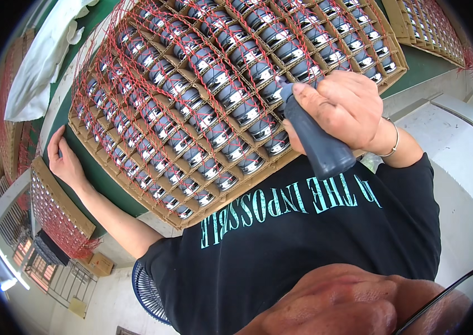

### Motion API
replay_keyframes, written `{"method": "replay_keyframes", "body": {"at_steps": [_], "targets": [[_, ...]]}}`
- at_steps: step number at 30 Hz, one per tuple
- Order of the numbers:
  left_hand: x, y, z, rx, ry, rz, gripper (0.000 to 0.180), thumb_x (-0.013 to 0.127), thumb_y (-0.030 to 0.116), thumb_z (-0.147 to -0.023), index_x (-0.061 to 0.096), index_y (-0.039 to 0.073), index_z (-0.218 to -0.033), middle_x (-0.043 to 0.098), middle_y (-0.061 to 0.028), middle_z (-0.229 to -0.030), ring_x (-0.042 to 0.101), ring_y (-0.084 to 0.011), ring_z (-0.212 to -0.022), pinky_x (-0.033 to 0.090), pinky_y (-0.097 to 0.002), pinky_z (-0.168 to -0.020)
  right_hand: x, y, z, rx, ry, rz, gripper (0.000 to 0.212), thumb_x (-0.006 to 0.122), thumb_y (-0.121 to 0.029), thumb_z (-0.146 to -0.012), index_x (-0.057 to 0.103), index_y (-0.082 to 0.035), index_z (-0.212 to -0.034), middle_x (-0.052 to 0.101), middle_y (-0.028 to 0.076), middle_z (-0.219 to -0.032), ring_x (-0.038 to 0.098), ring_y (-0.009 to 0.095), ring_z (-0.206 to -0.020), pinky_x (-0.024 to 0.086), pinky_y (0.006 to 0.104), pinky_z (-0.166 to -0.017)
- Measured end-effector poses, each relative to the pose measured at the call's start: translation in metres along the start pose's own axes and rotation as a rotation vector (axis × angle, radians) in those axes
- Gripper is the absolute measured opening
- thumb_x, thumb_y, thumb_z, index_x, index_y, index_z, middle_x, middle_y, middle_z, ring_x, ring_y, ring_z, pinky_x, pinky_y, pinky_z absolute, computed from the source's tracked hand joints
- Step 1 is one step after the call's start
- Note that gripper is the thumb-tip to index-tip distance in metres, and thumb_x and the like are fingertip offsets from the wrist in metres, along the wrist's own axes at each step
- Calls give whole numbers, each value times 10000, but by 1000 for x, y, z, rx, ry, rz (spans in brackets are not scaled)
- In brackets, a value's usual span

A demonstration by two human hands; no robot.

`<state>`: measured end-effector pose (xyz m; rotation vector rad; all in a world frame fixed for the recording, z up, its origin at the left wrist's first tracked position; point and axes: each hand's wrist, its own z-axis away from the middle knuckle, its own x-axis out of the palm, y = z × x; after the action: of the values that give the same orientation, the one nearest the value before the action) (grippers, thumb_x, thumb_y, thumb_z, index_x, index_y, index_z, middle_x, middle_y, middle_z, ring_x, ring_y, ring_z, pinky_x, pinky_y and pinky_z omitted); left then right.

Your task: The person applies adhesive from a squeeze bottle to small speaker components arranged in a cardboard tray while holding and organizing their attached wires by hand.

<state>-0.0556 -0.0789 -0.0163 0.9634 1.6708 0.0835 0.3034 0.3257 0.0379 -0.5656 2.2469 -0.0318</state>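
A large cardboard tray [214, 209] lies tilted before me, divided into cells. Most cells hold round dark grey and chrome parts [247, 162], with thin red twisted wires [153, 106] strung across them. My right hand [340, 109] is wrapped around a dark grey, bottle-shaped tool [320, 142] at the tray's near right side. The tool's narrow end points toward the parts, its wide end toward my chest; its tip is partly lost against them. My left hand [66, 159] rests by the tray's left corner, fingers stretched out and holding nothing.
The tray sits on a green tabletop [99, 187]. A similar wired tray [60, 204] stands at the lower left, another tray [432, 30] at the upper right. White cloth [46, 61] hangs at the upper left. Behind me are a blue slatted chair [147, 293] and a cardboard box [99, 263].
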Motion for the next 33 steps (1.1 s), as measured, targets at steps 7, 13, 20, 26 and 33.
{"method": "replay_keyframes", "body": {"at_steps": [7, 13, 20, 26, 33], "targets": [[-5, 23, 0, -46, 222, 162, 238, 590, 78, -1025, 720, -41, -1185, 734, -108, -1168, 664, -154, -1090, 492, -282, -993, -11, -1, 0, 126, 18, -188, 278, 822, -128, -732, 677, -24, -945, 615, 37, -737, 609, 202, -547, 485, 313, -496], [6, 214, -16, 566, -97, 36, 293, 696, -16, -899, 726, 17, -1188, 732, -107, -1128, 679, -210, -1055, 527, -325, -943, -24, 5, 26, 738, 340, -704, 311, 685, -229, -855, 659, 4, -1058, 623, 62, -882, 590, 145, -757, 486, 300, -696], [80, 315, -29, 1162, -517, -129, 363, 757, 15, -760, 724, 118, -1107, 674, -49, -1102, 642, -282, -1061, 550, -394, -873, -16, 25, 33, 887, 714, -1659, 448, 430, -377, -1049, 532, 45, -1159, 302, -89, -589, 237, 25, -478, 239, 215, -484], [86, 340, -39, 1345, -601, -351, 310, 730, 97, -792, 690, 120, -1099, 658, -29, -1162, 615, -267, -1156, 514, -393, -968, -12, 17, 39, 875, 610, -1504, 497, 461, -391, -1009, 510, 64, -1202, 266, -75, -576, 223, 38, -458, 290, 215, -490], [82, 347, -36, 1498, -596, -424, 342, 697, 94, -795, 663, 89, -1135, 655, -43, -1166, 613, -267, -1165, 505, -387, -986, -13, 10, 30, 1014, 709, -1386, 521, 452, -387, -1006, 498, 95, -1198, 260, -76, -580, 223, 37, -450, 392, 196, -528]]}}
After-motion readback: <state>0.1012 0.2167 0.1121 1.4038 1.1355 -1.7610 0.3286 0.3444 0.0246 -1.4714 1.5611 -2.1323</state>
